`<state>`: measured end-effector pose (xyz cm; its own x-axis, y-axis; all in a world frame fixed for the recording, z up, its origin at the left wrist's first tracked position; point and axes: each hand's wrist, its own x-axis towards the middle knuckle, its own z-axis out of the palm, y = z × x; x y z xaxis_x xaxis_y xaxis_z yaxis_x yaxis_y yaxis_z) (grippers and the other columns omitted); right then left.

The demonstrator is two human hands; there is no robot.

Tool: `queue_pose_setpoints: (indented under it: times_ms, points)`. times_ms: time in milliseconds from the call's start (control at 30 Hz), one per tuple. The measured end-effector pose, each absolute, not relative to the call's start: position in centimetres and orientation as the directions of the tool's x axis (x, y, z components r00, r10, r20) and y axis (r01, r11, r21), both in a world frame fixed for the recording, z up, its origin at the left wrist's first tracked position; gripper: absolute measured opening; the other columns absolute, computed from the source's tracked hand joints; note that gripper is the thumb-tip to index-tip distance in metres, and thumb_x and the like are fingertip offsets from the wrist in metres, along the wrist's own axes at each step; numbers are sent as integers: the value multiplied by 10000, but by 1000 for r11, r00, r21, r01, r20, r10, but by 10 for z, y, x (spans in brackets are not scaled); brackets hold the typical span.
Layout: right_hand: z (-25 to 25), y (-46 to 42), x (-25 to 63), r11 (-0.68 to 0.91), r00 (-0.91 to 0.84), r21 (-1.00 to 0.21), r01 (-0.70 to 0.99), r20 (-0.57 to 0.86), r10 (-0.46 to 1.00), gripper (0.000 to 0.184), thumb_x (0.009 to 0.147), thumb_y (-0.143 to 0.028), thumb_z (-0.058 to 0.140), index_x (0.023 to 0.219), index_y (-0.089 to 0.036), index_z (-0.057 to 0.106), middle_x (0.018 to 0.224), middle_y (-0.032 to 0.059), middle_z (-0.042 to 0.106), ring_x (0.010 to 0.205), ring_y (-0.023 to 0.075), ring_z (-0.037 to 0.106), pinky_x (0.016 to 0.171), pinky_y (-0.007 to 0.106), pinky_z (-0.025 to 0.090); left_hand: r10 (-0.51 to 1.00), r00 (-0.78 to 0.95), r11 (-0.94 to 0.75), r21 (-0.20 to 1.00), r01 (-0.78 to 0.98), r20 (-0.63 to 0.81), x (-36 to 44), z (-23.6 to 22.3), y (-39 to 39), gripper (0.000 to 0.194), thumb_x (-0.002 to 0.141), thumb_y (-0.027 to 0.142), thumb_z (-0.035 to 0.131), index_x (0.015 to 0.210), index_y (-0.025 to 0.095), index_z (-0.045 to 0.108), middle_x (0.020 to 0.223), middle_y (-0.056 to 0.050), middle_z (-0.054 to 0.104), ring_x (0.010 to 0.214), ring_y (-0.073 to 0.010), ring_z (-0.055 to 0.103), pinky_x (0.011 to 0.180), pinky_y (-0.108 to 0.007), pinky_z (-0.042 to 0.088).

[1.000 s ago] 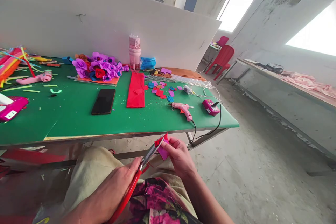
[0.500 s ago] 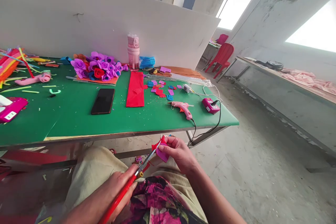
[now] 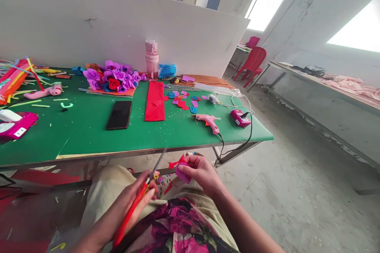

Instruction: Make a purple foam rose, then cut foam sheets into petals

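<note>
My left hand [image 3: 140,194] is closed around a pair of red-handled scissors [image 3: 130,214]. The blades point up and to the right, apart from the paper. Between the thumb and fingers of my right hand [image 3: 202,170] are a purple paper piece [image 3: 182,174] and a red paper strip [image 3: 177,161]. The strip's loose end sticks out to the left. My fingers cover part of both pieces. Both hands are above my lap, in front of the table edge.
On the green table [image 3: 89,139] lie a phone [image 3: 119,115], folded red paper [image 3: 154,102], paper scraps [image 3: 181,103], a pink glue gun [image 3: 208,121] and a power strip [image 3: 240,118]. Purple and red paper flowers [image 3: 114,77] and a pink bottle [image 3: 152,60] are farther back.
The scissors have drawn back to the left, away from the red paper they were touching. My right hand keeps its hold on the paper with little movement.
</note>
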<state>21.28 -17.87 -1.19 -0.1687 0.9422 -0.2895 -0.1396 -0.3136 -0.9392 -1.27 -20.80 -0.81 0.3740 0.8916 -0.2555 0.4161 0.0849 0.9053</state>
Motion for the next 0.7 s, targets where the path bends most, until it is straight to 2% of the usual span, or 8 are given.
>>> queue_pose_setpoints:
  times_ms: [100, 167, 300, 400, 500, 600, 700]
  points:
    - [-11, -182, 206, -277, -245, -961, 10, -271, 931, 142, 674, -289, 740, 659, -162, 679, 561, -19, 628, 473, 95, 477, 466, 208, 310, 944, 282, 68, 935, 348, -173, 2, -2, -200, 382, 852, 367, 499, 1207, 248, 423, 1023, -44, 641, 981, -197, 620, 930, -367, 464]
    - [-8, -184, 201, -250, -286, -967, 56, -256, 923, 98, 685, -249, 710, 742, -180, 671, 566, -34, 630, 468, 97, 481, 456, 205, 305, 949, 269, 85, 957, 278, -162, 8, -1, -196, 434, 810, 333, 569, 1199, 250, 395, 1041, -35, 631, 1008, -193, 611, 940, -371, 461]
    - [0, -185, 196, -170, -373, -974, 148, -214, 903, 243, 720, -187, 639, 957, -215, 593, 555, -71, 611, 459, 94, 467, 451, 194, 302, 930, 318, 149, 980, 132, -184, 18, -5, -192, 390, 793, 275, 602, 1145, 236, 439, 969, -6, 612, 955, -173, 607, 888, -337, 488]
    - [5, -185, 196, -93, -433, -962, 255, -200, 879, 309, 711, -132, 606, 1007, -214, 567, 540, -96, 582, 461, 81, 434, 463, 186, 298, 930, 325, 156, 984, 81, -174, 24, -5, -192, 296, 790, 259, 598, 1067, 217, 500, 846, 15, 596, 843, -163, 603, 813, -309, 499]
    - [7, -183, 197, -78, -465, -949, 305, -220, 858, 350, 710, -134, 618, 1048, -210, 564, 543, -98, 579, 473, 80, 438, 486, 188, 319, 942, 285, 181, 983, 13, -177, 30, -3, -193, 286, 765, 254, 619, 1027, 204, 518, 722, 41, 552, 709, -147, 583, 683, -270, 496]
    - [5, -182, 198, -160, -412, -970, 185, -224, 883, 443, 714, -275, 711, 1126, -223, 558, 727, -29, 681, 605, 126, 572, 575, 222, 417, 977, 137, 168, 985, -40, -161, 34, -2, -193, 322, 742, 244, 648, 1035, 200, 518, 761, 36, 568, 706, -133, 583, 663, -247, 490]
    - [-6, -183, 194, -225, -214, -966, -131, -194, 957, 462, 735, -505, 686, 1091, -219, 618, 945, 48, 702, 810, 188, 631, 707, 280, 475, 990, -65, 122, 987, -101, -129, 39, -4, -190, 377, 735, 288, 678, 1068, 200, 524, 779, 34, 592, 711, -124, 594, 681, -244, 493]
